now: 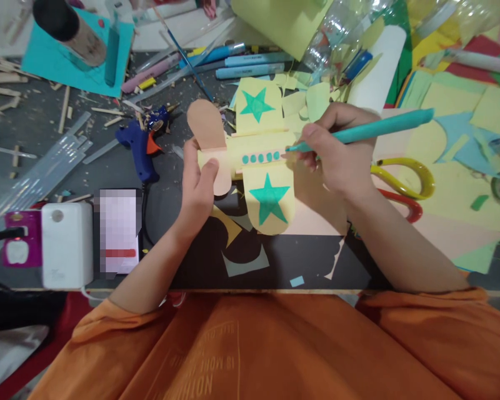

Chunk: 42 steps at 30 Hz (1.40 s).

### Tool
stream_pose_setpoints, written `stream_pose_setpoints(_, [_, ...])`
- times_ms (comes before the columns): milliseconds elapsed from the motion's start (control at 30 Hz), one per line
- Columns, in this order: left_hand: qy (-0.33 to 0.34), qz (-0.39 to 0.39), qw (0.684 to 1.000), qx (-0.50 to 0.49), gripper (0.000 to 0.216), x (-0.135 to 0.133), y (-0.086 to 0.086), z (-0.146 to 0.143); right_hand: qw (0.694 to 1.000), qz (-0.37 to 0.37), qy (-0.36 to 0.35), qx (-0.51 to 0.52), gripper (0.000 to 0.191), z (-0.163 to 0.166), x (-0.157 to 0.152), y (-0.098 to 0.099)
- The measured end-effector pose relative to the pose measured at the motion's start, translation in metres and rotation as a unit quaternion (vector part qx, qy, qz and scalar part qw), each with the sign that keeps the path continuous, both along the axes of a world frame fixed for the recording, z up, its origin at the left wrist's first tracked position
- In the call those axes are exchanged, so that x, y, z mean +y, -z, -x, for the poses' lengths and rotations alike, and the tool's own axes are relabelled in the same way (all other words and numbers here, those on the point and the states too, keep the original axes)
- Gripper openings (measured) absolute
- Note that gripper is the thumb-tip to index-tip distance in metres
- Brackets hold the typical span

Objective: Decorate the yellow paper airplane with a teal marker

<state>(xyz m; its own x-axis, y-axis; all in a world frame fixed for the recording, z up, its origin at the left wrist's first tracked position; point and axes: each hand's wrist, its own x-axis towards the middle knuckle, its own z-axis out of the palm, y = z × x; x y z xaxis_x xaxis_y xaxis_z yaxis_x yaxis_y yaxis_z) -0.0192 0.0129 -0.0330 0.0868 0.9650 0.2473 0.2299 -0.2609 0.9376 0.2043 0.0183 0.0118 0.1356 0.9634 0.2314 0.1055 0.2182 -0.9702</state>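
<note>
A yellow paper airplane with two teal stars on its wings and a row of teal dots along its body is held over the table. My left hand is closed on its peach tail end, thumb on top. My right hand is closed around a teal marker, whose tip touches the body just right of the dots.
A blue glue gun lies left of the plane, with clear glue sticks farther left. Yellow and red scissors lie at right on coloured paper. Markers, paper scraps and a white charger crowd the table.
</note>
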Motion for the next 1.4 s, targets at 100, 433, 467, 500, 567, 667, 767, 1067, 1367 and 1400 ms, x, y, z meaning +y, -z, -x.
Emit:
stream_pose_setpoints(100, [0.002,-0.003,1.000,0.002,0.040,0.0002,0.0020,0.0014,1.000,-0.016,0.023,0.007,0.043,0.0014,-0.0013,-0.0008])
stream_pose_setpoints(433, [0.001,0.007,1.000,0.005,0.044,-0.0007,0.0020,0.0014,0.998,-0.002,-0.011,-0.061,0.041,-0.0011,0.0008,0.0018])
stream_pose_setpoints(467, [-0.001,0.006,1.000,0.004,0.044,-0.0006,0.0020,0.0014,0.998,-0.001,-0.008,-0.063,0.041,-0.0016,0.0010,0.0024])
stream_pose_setpoints(500, [-0.003,0.005,1.000,0.003,0.043,-0.0004,0.0021,0.0015,0.998,0.001,-0.005,-0.067,0.041,-0.0020,0.0010,0.0027])
stream_pose_setpoints(567, [-0.005,0.005,1.000,0.003,0.042,-0.0003,0.0027,0.0016,0.997,0.006,-0.007,-0.079,0.042,-0.0025,0.0009,0.0022])
stream_pose_setpoints(667, [-0.006,0.008,1.000,0.003,0.042,-0.0009,0.0033,0.0016,0.995,0.004,-0.015,-0.095,0.041,-0.0027,0.0007,0.0001])
stream_pose_setpoints(767, [-0.006,0.011,1.000,-0.004,0.041,-0.0016,0.0027,0.0012,0.995,-0.008,-0.018,-0.099,0.038,-0.0025,0.0011,-0.0020])
stream_pose_setpoints(1067, [-0.003,0.012,1.000,-0.021,0.047,-0.0004,-0.0007,0.0006,0.993,0.010,-0.050,-0.104,0.039,-0.0050,0.0039,-0.0058])
stream_pose_setpoints(1367, [0.003,0.018,0.999,-0.031,0.046,-0.0008,-0.0005,-0.0003,0.997,0.024,-0.033,-0.072,0.040,-0.0029,0.0019,-0.0010])
stream_pose_setpoints(1400, [0.004,0.018,0.999,-0.031,0.045,-0.0010,-0.0004,-0.0002,0.997,0.021,-0.032,-0.070,0.039,-0.0027,0.0016,-0.0012])
